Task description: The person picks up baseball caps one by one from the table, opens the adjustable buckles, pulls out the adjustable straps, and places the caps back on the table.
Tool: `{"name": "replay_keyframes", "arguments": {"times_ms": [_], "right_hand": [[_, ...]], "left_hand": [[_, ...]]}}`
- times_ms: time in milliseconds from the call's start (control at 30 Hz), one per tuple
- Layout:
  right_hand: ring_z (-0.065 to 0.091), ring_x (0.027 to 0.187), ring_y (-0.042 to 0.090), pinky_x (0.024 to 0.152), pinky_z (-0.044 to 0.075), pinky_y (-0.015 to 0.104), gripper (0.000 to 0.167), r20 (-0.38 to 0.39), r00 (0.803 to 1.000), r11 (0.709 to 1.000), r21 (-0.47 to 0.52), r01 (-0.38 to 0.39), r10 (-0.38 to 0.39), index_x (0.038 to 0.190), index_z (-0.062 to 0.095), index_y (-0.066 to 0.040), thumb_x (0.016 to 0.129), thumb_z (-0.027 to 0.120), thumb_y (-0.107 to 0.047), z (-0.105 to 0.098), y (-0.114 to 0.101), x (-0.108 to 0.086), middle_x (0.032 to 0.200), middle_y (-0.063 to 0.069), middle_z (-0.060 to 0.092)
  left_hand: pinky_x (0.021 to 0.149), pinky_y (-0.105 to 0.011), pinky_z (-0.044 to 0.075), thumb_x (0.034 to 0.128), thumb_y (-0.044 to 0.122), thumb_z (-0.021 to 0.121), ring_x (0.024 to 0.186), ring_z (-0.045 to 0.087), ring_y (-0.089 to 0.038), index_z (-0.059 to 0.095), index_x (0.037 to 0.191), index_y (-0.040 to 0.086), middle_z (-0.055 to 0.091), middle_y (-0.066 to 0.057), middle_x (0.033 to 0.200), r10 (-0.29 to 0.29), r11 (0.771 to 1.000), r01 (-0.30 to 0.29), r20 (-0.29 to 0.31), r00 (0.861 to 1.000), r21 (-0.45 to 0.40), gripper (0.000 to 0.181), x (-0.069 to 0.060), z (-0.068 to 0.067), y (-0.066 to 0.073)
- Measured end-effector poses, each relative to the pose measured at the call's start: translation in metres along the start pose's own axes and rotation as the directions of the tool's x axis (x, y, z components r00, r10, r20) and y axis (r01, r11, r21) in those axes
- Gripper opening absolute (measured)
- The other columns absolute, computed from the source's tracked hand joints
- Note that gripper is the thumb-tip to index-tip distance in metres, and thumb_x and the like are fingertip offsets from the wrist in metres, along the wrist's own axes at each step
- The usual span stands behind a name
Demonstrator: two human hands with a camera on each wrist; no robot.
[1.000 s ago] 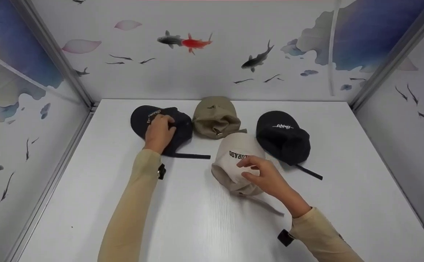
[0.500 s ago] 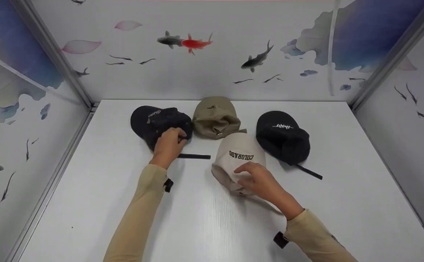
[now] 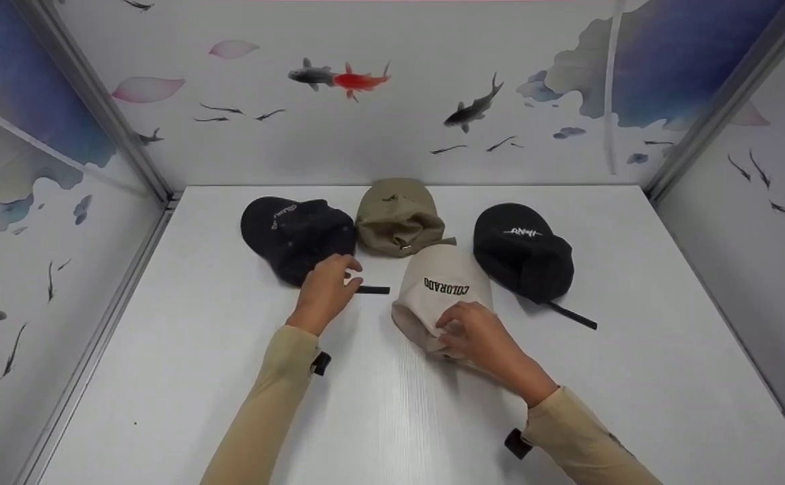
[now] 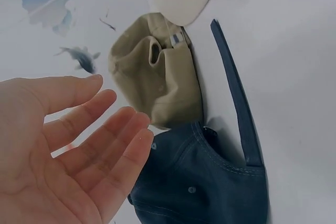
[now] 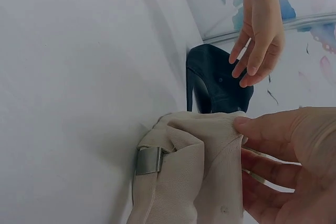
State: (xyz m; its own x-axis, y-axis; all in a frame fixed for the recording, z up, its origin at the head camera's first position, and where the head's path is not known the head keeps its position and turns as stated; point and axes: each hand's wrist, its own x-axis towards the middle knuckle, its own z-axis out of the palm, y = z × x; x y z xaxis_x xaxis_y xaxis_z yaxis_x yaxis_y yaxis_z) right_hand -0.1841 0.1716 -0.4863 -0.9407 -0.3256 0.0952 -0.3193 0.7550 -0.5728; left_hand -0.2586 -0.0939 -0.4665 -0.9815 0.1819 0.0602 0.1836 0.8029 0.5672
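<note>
My left hand (image 3: 327, 291) hovers at the near edge of the navy cap (image 3: 298, 236), over its dark strap (image 3: 373, 290); its fingers are spread and bent slightly, holding nothing. In the left wrist view that hand (image 4: 79, 145) stands apart from the tan cap (image 4: 173, 87). My right hand (image 3: 483, 340) is on the cream cap (image 3: 433, 269) lettered COLORADO. The right wrist view has the thumb of this hand (image 5: 294, 166) against the fabric of the cream cap (image 5: 210, 182), with fingers passing behind it. A metal buckle (image 5: 149, 160) shows there.
Behind the cream cap stands a tan cap (image 3: 399, 219), close beside the navy one. A black cap (image 3: 524, 252) lies to the right, its strap (image 3: 573, 315) pointing toward the front right. Printed walls (image 3: 392, 135) border the white table (image 3: 197, 323).
My left hand has moved from the top of the navy cap toward its near right edge. My right hand has shifted slightly left and down, its fingers closing on the cream cap.
</note>
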Motion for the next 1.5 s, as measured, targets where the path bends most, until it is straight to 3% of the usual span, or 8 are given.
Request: {"name": "replay_keyframes", "arguments": {"times_ms": [167, 400, 667, 867, 1267, 1500], "right_hand": [[0.066, 0.100, 0.027, 0.088, 0.053, 0.045, 0.011, -0.009, 1.000, 0.999, 0.041, -0.024, 0.025, 0.094, 0.073, -0.009, 0.084, 0.078, -0.009, -0.005, 0.000, 0.003, 0.102, 0.007, 0.073], [0.069, 0.101, 0.028, 0.088, 0.057, 0.046, 0.011, -0.027, 1.000, 0.994, 0.112, 0.000, 0.003, 0.096, 0.072, -0.007, 0.085, 0.076, -0.007, -0.015, -0.001, 0.009, 0.101, 0.008, 0.073], [0.071, 0.103, 0.030, 0.088, 0.059, 0.041, 0.013, -0.055, 0.998, 0.979, 0.202, 0.019, -0.008, 0.098, 0.068, -0.004, 0.087, 0.075, -0.004, -0.021, -0.006, 0.013, 0.100, 0.011, 0.074], [0.072, 0.097, 0.027, 0.086, 0.060, 0.041, 0.012, -0.098, 0.995, 0.972, 0.229, 0.054, -0.033, 0.097, 0.068, -0.003, 0.087, 0.074, -0.005, -0.025, -0.010, 0.014, 0.097, 0.011, 0.074], [0.070, 0.086, 0.020, 0.076, 0.057, 0.022, 0.016, -0.148, 0.989, 0.942, 0.333, 0.051, -0.001, 0.099, 0.068, 0.000, 0.085, 0.076, -0.003, -0.040, -0.019, 0.014, 0.095, 0.013, 0.073], [0.070, 0.084, 0.015, 0.075, 0.056, 0.018, 0.017, -0.164, 0.986, 0.929, 0.363, 0.066, -0.006, 0.099, 0.068, 0.002, 0.085, 0.076, -0.002, -0.044, -0.022, 0.014, 0.096, 0.016, 0.073]], "left_hand": [[0.091, -0.042, 0.056, 0.0939, 0.016, 0.069, 0.107, 0.070, -0.027, 0.070, 0.112, 0.010, 0.068, -0.012, 0.117, 0.044, 0.999, -0.044, 0.009, 0.999, -0.015, 0.019, -0.012, -0.001, 0.010], [0.091, -0.042, 0.055, 0.0940, 0.019, 0.070, 0.108, 0.067, -0.025, 0.069, 0.112, 0.012, 0.068, -0.007, 0.114, 0.127, 0.992, -0.127, 0.026, 0.992, 0.017, 0.019, -0.038, 0.001, 0.024], [0.087, -0.038, 0.056, 0.0928, 0.019, 0.071, 0.105, 0.067, -0.022, 0.068, 0.112, 0.015, 0.068, -0.004, 0.114, 0.196, 0.981, -0.196, 0.028, 0.980, 0.008, 0.020, -0.081, 0.021, 0.027], [0.093, -0.034, 0.055, 0.0901, 0.020, 0.075, 0.114, 0.064, -0.018, 0.065, 0.113, 0.017, 0.065, 0.002, 0.118, 0.240, 0.971, -0.240, 0.009, 0.971, 0.020, 0.025, -0.106, 0.040, 0.028], [0.095, -0.035, 0.054, 0.0853, 0.022, 0.080, 0.128, 0.053, -0.024, 0.058, 0.124, 0.014, 0.052, -0.003, 0.139, 0.290, 0.955, -0.285, -0.056, 0.955, 0.079, 0.045, -0.121, 0.064, 0.035], [0.100, -0.035, 0.052, 0.0818, 0.015, 0.083, 0.135, 0.047, -0.023, 0.056, 0.130, 0.016, 0.047, -0.003, 0.145, 0.298, 0.954, -0.298, -0.109, 0.948, 0.021, 0.055, -0.119, 0.066, 0.042]]}}
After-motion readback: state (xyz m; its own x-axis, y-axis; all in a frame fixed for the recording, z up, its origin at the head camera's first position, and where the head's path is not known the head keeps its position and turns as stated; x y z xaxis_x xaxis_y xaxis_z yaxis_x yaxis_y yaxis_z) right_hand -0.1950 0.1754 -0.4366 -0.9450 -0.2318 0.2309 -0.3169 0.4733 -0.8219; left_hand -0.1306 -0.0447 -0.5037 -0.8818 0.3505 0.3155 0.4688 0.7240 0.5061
